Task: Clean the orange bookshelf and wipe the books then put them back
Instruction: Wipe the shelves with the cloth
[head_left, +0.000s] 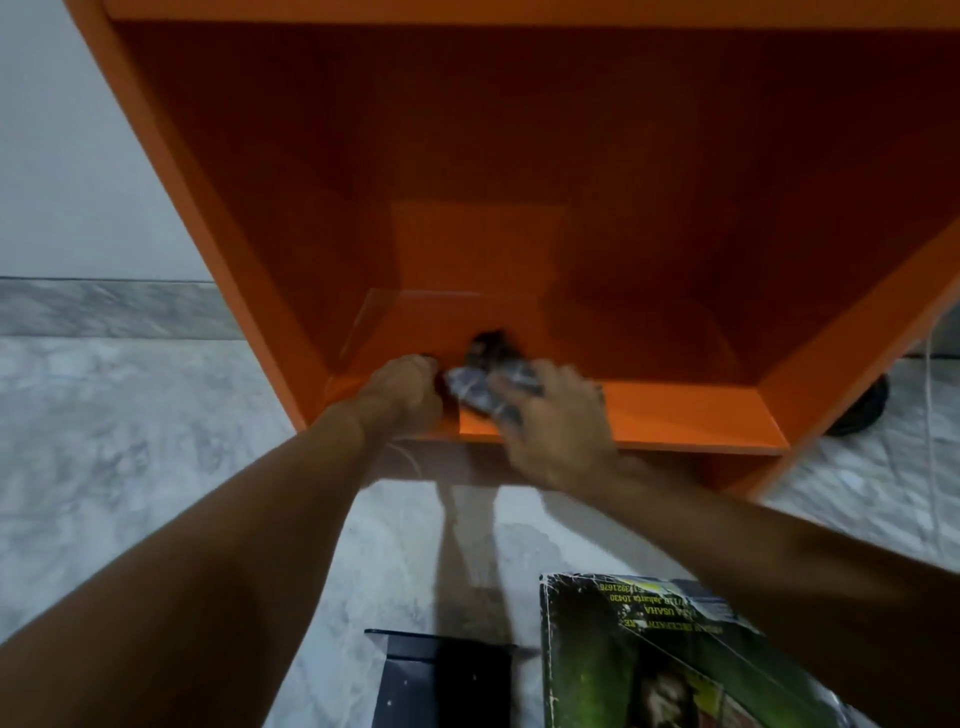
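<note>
At the shelf's (234, 208) front edge my left hand (410, 387) pinches the cloth (480, 387), my right hand (558, 421) covers it, grip blurred, with board (696, 415) running toward 3 o'clock.

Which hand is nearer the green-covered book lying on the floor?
Right. The right hand lies on the cloth at the orange bookshelf's lower shelf, up-frame of the green-covered book; the left hand is at the cloth's far end, farther left.
</note>
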